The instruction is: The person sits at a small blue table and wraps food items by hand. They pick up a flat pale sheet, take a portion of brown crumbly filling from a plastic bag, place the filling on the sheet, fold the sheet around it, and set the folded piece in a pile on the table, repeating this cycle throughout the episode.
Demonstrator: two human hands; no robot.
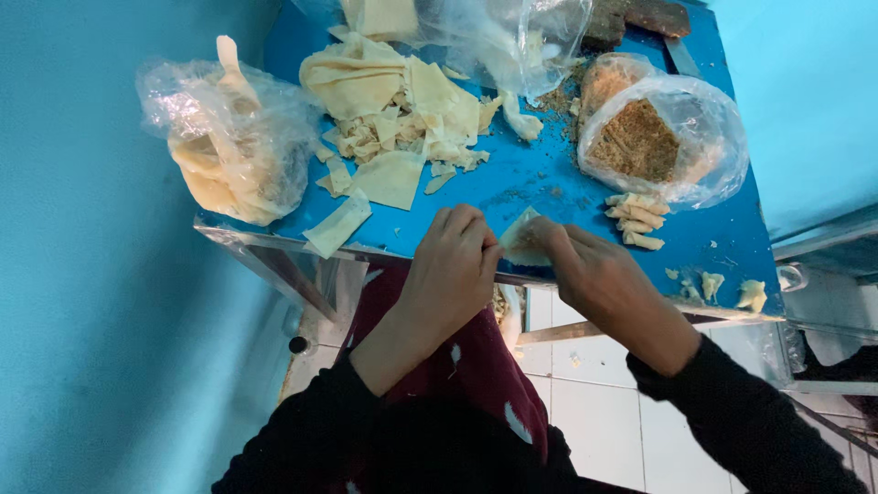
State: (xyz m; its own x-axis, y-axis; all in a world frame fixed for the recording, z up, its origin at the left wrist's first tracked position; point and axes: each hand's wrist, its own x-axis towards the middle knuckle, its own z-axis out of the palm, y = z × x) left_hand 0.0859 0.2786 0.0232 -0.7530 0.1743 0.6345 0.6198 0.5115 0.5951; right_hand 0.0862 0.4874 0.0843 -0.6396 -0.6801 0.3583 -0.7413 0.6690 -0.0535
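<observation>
Left hand and right hand meet at frame centre, near front edge of blue tabletop. Fingers of both hands pinched together on small pale folded dough piece, held just above tabletop edge. Row of finished pale dough rolls just right of hands. Clear plastic bag of brown crumbly filling upper right. Heap of pale thin dough sheets upper centre. Clear bag of dough scraps upper left.

Soft, even, fairly bright light with a cool blue cast; shadows are faint. Mild glare on the clear plastic bags at far right and far left. Slight softness overall, wide-angle stretching toward the edges
</observation>
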